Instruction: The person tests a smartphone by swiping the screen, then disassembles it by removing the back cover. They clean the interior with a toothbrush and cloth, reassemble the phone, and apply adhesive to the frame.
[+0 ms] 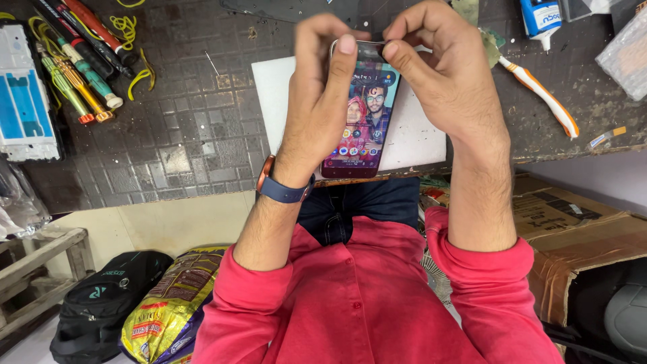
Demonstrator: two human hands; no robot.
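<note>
Over the white mat (418, 138), lit smartphone (360, 111) pinched between both hands, long axis running near to far. Left hand (322, 101) curled round left edge, thumb on glass; right hand (441, 74) gripping far-right corner, equally close.

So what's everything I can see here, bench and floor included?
smartphone: one, screen lit, held over the white mat at bench centre
white mat: one, under the phone
screwdrivers: several, yellow, green and orange, far left of bench
pens or probes: a few, red and black, top left
white phone frame: one, white and blue, left edge
toothbrush: one, white and orange, right of bench
glue tube: one, white and blue, top right
backpack: one, black, floor lower left
printed sack: one, yellow, beside backpack
cardboard box: one, brown, right
wrist band: one, blue, left wrist
left hand: fingers gripping the phone's left edge
right hand: fingers at the phone's top
</note>
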